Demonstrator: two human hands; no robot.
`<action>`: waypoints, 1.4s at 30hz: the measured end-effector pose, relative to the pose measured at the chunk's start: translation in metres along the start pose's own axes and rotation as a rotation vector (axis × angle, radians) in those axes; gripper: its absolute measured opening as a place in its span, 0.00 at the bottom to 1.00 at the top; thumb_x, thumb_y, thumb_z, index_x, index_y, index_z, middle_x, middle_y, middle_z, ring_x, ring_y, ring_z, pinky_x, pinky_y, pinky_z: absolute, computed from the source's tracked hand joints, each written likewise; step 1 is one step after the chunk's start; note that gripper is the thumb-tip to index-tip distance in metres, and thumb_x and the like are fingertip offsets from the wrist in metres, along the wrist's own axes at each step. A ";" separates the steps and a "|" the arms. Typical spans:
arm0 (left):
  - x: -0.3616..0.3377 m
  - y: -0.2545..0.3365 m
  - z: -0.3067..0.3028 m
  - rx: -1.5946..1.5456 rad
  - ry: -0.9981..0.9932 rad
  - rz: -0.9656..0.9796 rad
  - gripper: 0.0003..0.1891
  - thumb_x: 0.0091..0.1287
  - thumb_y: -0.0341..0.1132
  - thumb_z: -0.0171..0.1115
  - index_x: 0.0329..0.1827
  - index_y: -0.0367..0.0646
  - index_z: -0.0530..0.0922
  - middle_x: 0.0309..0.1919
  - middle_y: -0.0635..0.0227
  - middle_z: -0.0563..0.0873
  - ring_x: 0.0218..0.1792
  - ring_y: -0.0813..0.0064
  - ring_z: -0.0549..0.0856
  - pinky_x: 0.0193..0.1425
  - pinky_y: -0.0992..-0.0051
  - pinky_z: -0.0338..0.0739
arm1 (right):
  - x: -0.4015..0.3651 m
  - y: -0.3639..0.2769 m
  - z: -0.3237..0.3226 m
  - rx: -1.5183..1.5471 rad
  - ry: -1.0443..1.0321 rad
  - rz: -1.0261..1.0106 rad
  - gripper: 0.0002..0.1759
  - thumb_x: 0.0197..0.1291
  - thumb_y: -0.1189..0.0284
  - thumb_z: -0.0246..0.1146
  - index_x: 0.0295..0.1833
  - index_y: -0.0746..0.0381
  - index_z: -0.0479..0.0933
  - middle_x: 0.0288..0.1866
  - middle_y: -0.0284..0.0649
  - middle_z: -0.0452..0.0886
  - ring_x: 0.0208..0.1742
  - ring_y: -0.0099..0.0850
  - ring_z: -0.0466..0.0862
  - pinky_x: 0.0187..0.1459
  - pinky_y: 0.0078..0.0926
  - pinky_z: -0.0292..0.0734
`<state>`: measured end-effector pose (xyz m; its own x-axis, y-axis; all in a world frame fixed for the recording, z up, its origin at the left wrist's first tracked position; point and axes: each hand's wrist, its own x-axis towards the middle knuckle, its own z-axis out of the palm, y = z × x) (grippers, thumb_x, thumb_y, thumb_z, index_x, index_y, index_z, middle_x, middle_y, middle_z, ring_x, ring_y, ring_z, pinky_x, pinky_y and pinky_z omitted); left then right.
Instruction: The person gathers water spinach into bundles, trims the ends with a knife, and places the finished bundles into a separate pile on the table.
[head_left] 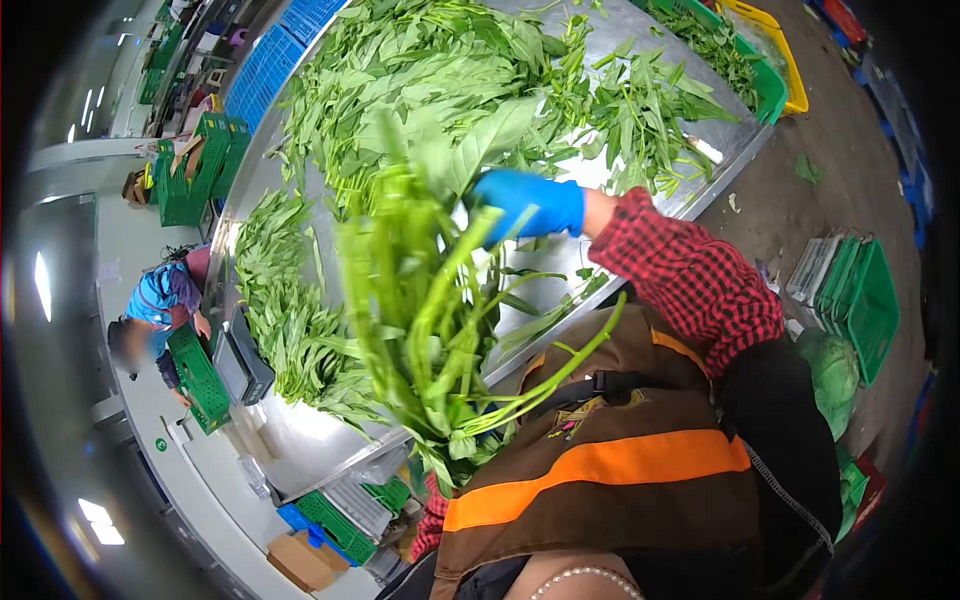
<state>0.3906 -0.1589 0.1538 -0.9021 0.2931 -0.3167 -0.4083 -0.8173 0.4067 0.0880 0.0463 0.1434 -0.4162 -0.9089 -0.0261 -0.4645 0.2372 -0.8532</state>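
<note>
The water spinach bunch (400,290) is standing in front of me over the metal worktop's (310,450) near edge, just beside my blue-gloved right hand (530,207). My right fingers are hiding behind stems and leaves, so I can't tell whether they're gripping. My left hand is hiding too, its state unclear; its checked sleeve (430,518) is showing below the bunch.

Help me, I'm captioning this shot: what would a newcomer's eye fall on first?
First comes the large bunch of green stems, mid-picture and close to the camera. Then the blue-gloved right hand, at its upper right, catches the eye. Lower down, an orange stripe crosses the brown apron.
</note>
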 end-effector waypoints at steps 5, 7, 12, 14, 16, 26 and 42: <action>-0.006 0.026 -0.008 0.499 0.006 -0.080 0.43 0.48 0.24 0.73 0.70 0.38 0.63 0.59 0.61 0.77 0.59 0.65 0.77 0.61 0.62 0.75 | -0.010 0.023 -0.017 0.424 0.351 0.232 0.22 0.60 0.55 0.63 0.50 0.61 0.80 0.37 0.38 0.83 0.37 0.28 0.82 0.44 0.26 0.76; -0.009 0.036 -0.014 0.760 0.085 -0.153 0.43 0.48 0.24 0.73 0.70 0.38 0.63 0.59 0.61 0.77 0.59 0.65 0.77 0.61 0.62 0.75 | -0.030 0.062 -0.032 0.795 0.575 0.130 0.18 0.59 0.58 0.65 0.46 0.61 0.83 0.36 0.32 0.82 0.34 0.19 0.78 0.37 0.19 0.73; -0.003 0.023 -0.014 0.718 0.382 -0.260 0.48 0.41 0.21 0.78 0.70 0.38 0.63 0.60 0.64 0.76 0.60 0.69 0.75 0.64 0.66 0.71 | -0.082 0.103 -0.067 -0.007 0.179 0.660 0.23 0.53 0.52 0.68 0.51 0.53 0.82 0.41 0.36 0.84 0.42 0.30 0.83 0.46 0.27 0.77; 0.002 0.017 -0.017 0.782 0.373 -0.219 0.48 0.42 0.22 0.78 0.70 0.38 0.62 0.60 0.64 0.75 0.60 0.70 0.75 0.64 0.66 0.71 | -0.095 0.096 -0.058 -0.379 0.136 0.776 0.27 0.50 0.50 0.69 0.52 0.53 0.81 0.45 0.40 0.84 0.46 0.33 0.83 0.50 0.29 0.76; 0.009 0.013 -0.019 0.846 0.371 -0.183 0.48 0.43 0.24 0.78 0.70 0.38 0.62 0.61 0.64 0.75 0.60 0.70 0.74 0.64 0.66 0.70 | -0.103 0.076 -0.045 -0.392 0.447 0.544 0.28 0.49 0.51 0.70 0.53 0.56 0.81 0.46 0.42 0.84 0.49 0.36 0.83 0.52 0.32 0.76; 0.047 0.011 0.014 1.019 0.222 -0.063 0.46 0.45 0.30 0.79 0.69 0.36 0.63 0.61 0.62 0.75 0.60 0.70 0.75 0.65 0.68 0.69 | -0.073 0.026 0.026 0.203 0.457 0.035 0.10 0.51 0.73 0.68 0.41 0.60 0.83 0.33 0.38 0.83 0.34 0.28 0.83 0.38 0.26 0.77; 0.060 0.005 0.019 1.337 0.223 0.040 0.38 0.48 0.33 0.78 0.63 0.35 0.70 0.55 0.61 0.80 0.54 0.70 0.80 0.61 0.68 0.73 | -0.058 0.014 0.051 0.304 0.388 0.456 0.29 0.47 0.50 0.71 0.44 0.64 0.80 0.31 0.46 0.81 0.31 0.34 0.81 0.37 0.28 0.75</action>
<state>0.3317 -0.1359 0.1532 -0.9268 0.0910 -0.3643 -0.3198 0.3171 0.8928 0.1458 0.0844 0.1062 -0.7960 -0.5376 -0.2782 0.0417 0.4098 -0.9112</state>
